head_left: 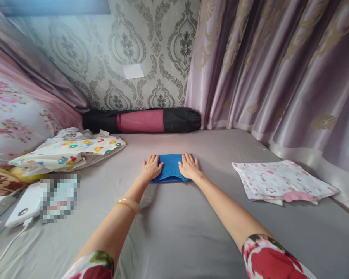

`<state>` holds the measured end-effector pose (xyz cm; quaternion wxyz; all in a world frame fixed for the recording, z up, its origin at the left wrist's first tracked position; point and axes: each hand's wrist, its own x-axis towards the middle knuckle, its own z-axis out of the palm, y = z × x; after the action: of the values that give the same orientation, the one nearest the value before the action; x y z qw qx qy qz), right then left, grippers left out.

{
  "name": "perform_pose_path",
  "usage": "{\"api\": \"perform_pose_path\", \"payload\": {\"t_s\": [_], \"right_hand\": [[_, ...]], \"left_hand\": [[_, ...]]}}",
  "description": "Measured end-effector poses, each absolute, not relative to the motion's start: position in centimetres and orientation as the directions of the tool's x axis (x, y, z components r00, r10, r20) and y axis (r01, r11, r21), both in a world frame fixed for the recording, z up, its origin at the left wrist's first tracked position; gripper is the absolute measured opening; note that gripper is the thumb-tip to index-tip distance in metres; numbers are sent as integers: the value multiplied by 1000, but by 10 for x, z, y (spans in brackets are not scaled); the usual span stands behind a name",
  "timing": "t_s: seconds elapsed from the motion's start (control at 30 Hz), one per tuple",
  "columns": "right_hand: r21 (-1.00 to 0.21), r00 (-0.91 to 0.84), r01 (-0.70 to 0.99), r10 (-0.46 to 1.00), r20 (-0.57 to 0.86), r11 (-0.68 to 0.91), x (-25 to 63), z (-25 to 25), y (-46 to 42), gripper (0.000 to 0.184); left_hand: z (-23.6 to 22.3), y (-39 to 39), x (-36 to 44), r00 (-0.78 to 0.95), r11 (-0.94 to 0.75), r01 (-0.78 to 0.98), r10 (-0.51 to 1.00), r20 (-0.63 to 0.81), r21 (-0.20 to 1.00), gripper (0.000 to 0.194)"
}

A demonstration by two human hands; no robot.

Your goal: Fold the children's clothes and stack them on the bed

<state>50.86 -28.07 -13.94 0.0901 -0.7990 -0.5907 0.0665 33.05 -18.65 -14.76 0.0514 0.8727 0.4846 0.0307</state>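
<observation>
A folded blue cloth [171, 164] lies flat on the grey bed sheet [180, 224] in front of me; its near edge gapes a little in the middle. My left hand [152, 168] rests palm down on the cloth's left side, fingers stretched out and pointing away from me. On the opposite side, my right hand [189, 166] is likewise laid flat, its fingers extended over the cloth's right edge. Neither hand grips the fabric. Off to the right is a folded white cloth with pink prints [282, 180].
Against the patterned wall lies a black and maroon roll-shaped bag [139, 120]. Printed clothes [75, 149] are heaped at left. Nearer me on that side are a white power bank [27, 205] with a cable and a power strip [1, 205]. Curtains [279, 69] hang along the right.
</observation>
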Motion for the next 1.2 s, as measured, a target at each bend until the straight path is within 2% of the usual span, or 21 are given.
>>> {"api": "perform_pose_path", "payload": {"t_s": [0.2,0.47,0.63,0.73,0.9,1.2], "right_hand": [[-207,249,952,964,89,-226,495,-138,-277,57],[-182,239,958,967,91,-219,489,-152,-279,57],[-173,238,958,970,48,-227,489,-147,-276,58],[-174,230,960,972,44,-220,486,-141,-274,57],[-192,162,971,982,92,-142,477,-142,-273,54],[-186,159,972,985,72,-144,479,-148,-273,54]], "left_hand": [[-142,-203,348,550,-563,822,823,140,85,55],[-150,-219,355,558,-568,812,823,104,133,57],[-145,-219,357,560,-569,814,822,103,114,57],[-145,-223,360,576,-589,802,806,137,96,54],[-157,-230,364,559,-582,802,811,174,135,52],[-153,-231,347,619,-647,749,761,195,147,44]]}}
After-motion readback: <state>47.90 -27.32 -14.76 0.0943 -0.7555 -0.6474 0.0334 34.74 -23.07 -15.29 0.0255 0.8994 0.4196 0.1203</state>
